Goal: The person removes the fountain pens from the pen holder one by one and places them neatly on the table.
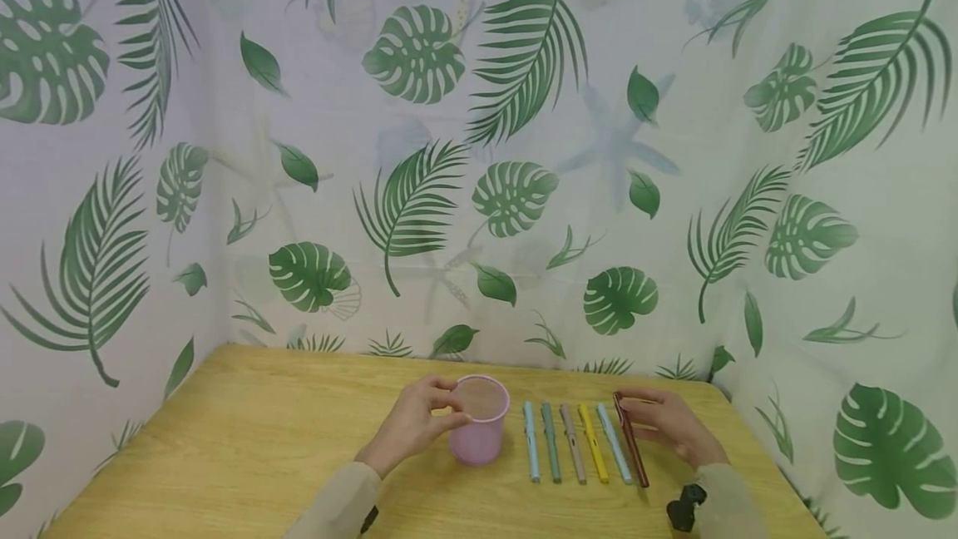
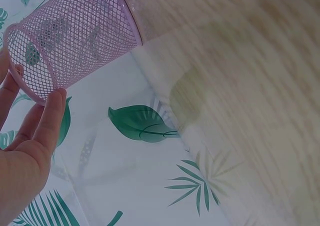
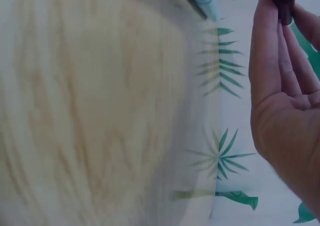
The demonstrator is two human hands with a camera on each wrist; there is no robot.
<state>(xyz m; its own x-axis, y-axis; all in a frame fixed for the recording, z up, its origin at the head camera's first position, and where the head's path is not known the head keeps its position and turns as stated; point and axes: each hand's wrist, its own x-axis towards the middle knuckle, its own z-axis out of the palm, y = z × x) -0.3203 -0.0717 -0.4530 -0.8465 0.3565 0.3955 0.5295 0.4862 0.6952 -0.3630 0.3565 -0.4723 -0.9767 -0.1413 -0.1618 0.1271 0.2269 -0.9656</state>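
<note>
On the yellow wooden table (image 1: 247,439), at the right end of a row of pens, lies the dark red pen (image 1: 631,441), and the right hand (image 1: 669,425) pinches its top end with curled fingers (image 3: 270,41). It looks light, thin, hard and smooth, so it may slip or roll; holding it near the middle would likely feel safer. Beside it lie a light blue pen (image 1: 613,442), a yellow pen (image 1: 593,442), a brown-grey pen (image 1: 573,443), a green pen (image 1: 550,442) and another pale blue pen (image 1: 530,441), all close together in a neat line. Left of them stands the pink wire-mesh cup (image 1: 480,420). The left hand (image 1: 417,420) holds its rim, fingers bent around it. The cup looks light and stiff. Behind the table hangs a white curtain with green leaves (image 1: 524,148).
</note>
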